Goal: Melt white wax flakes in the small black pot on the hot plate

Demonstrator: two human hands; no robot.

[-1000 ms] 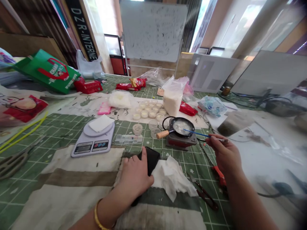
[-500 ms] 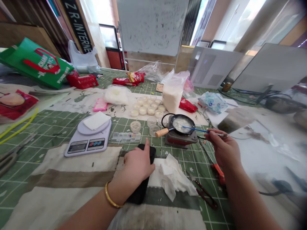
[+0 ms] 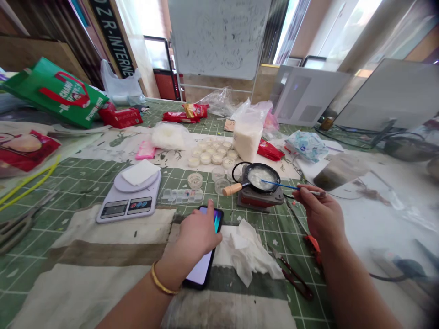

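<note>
Currently: left hand point(image 3: 197, 237) spread over a phone point(image 3: 201, 274), touching its screen; right hand point(image 3: 320, 219) pinching a blue stick point(image 3: 279, 185), tip over a small frying pan point(image 3: 257, 178) on a small stove point(image 3: 259, 200) — spill risk, should a slipped pinch knock the wooden handle point(image 3: 232, 188) — hot contents likely.

Frying pan point(image 3: 255, 164) sits on burner point(image 3: 260, 202), right of digital scale point(image 3: 123, 214).

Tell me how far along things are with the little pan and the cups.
Done: rows of small cups already hold a pale filling. In hand: the right hand holds a blue-handled stick reaching into a small black pan of milky liquid on a burner, while the left hand touches a lit phone. Left: two clear cups beside the pan look unfilled.
</note>
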